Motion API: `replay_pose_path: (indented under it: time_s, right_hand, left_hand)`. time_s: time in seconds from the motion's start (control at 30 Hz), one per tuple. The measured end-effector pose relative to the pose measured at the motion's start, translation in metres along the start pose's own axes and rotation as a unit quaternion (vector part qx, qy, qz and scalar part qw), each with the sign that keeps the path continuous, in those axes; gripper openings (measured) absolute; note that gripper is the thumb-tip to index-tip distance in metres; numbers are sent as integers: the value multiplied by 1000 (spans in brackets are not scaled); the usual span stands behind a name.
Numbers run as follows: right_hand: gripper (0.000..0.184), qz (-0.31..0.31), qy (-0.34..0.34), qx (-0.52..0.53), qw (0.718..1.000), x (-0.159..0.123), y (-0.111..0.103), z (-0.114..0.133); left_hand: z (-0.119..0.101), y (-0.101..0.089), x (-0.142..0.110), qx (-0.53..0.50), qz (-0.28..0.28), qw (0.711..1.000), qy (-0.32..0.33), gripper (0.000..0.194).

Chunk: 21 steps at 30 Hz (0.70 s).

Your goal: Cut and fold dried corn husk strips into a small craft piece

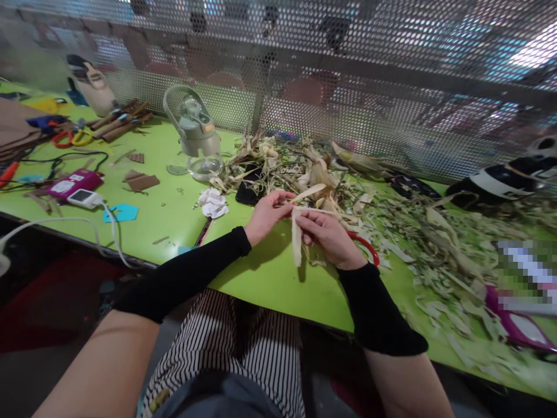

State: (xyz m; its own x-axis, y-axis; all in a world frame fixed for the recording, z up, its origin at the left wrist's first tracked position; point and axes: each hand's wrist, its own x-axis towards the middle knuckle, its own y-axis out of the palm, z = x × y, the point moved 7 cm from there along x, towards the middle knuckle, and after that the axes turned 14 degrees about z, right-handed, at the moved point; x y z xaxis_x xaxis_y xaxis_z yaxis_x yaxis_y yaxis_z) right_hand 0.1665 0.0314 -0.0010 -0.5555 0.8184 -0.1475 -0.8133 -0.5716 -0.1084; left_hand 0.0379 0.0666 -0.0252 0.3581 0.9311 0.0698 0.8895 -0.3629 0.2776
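Observation:
My left hand (268,217) is closed in a pinch, its fingertips meeting my right hand's over the green table (243,284). A pale strip of dried husk (296,241) hangs down from my right hand (326,235), whose thumb and fingers pinch it. Another pale husk piece (311,193) sticks out to the right from the left fingertips. Exactly how the pieces cross between the fingers is hidden. Just behind lies a heap of dried husks (319,174). A red curved handle (365,247) shows beside my right wrist.
Crumpled white tissue (213,203), a dark phone (248,193), a clear dish (205,168) and a bottle (195,130) stand left of the heap. Farther left are a purple device (75,184) with a white cable and tools. Husk shreds (452,313) cover the right side; perforated metal (278,75) borders the back.

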Motion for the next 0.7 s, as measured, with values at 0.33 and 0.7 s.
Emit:
replay_pose_path:
  time_s: [0.33, 0.7]
  right_hand:
    - [49, -55, -28, 32, 998, -1, -12, -1]
    - [56, -120, -39, -61, 990, -3, -22, 1]
  left_hand:
    - [3, 15, 2, 150, 127, 979, 49, 18]
    - [10, 8, 5, 91, 109, 990, 8, 12]
